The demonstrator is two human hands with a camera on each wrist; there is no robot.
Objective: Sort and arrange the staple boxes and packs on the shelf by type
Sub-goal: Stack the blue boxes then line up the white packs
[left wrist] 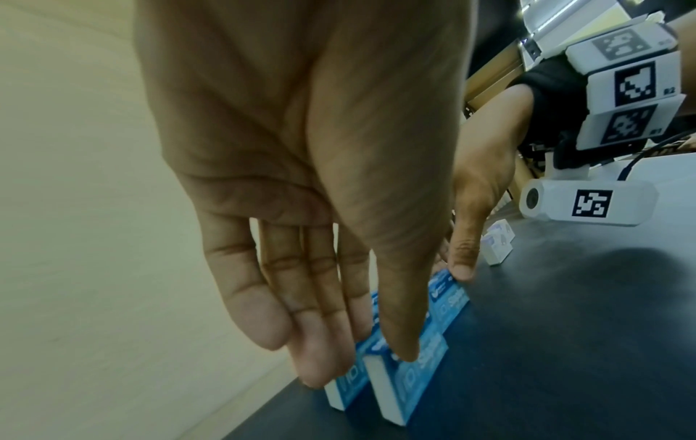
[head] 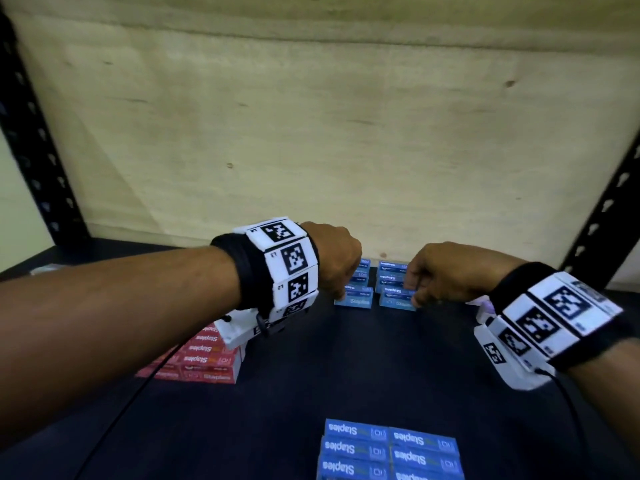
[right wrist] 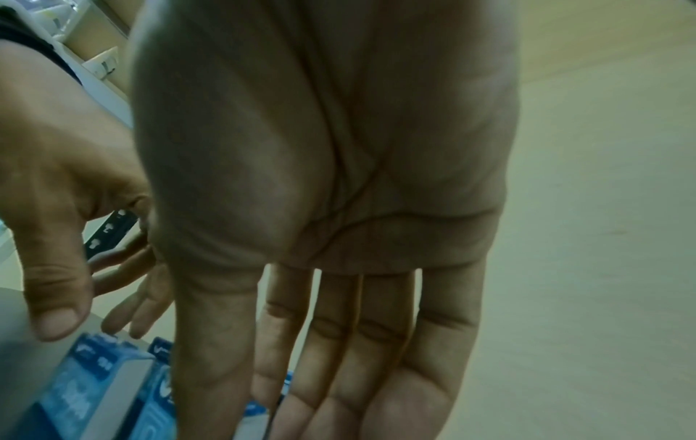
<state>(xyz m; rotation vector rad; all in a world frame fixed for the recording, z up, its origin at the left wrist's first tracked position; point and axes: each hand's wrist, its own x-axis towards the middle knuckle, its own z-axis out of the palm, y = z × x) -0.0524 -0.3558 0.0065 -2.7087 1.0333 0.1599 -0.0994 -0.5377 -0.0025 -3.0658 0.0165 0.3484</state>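
Observation:
Small blue staple boxes (head: 356, 301) stand in two short rows at the back of the dark shelf (head: 346, 368). My left hand (head: 341, 292) reaches down at the left row. Its fingers (left wrist: 320, 357) are straight against the end of the boxes (left wrist: 421, 378) and its thumb tip rests on the front one. My right hand (head: 414, 296) is at the right row, fingers straight. Its thumb (left wrist: 461, 268) touches a box corner. In the right wrist view the palm (right wrist: 286, 410) hides most of the boxes (right wrist: 75, 393).
A block of red staple boxes (head: 207, 358) lies under my left forearm. A block of larger blue packs (head: 388, 452) sits at the shelf front. Small white boxes (left wrist: 497, 244) lie to the right. A plywood back wall (head: 346, 133) and black uprights (head: 602, 216) bound the shelf.

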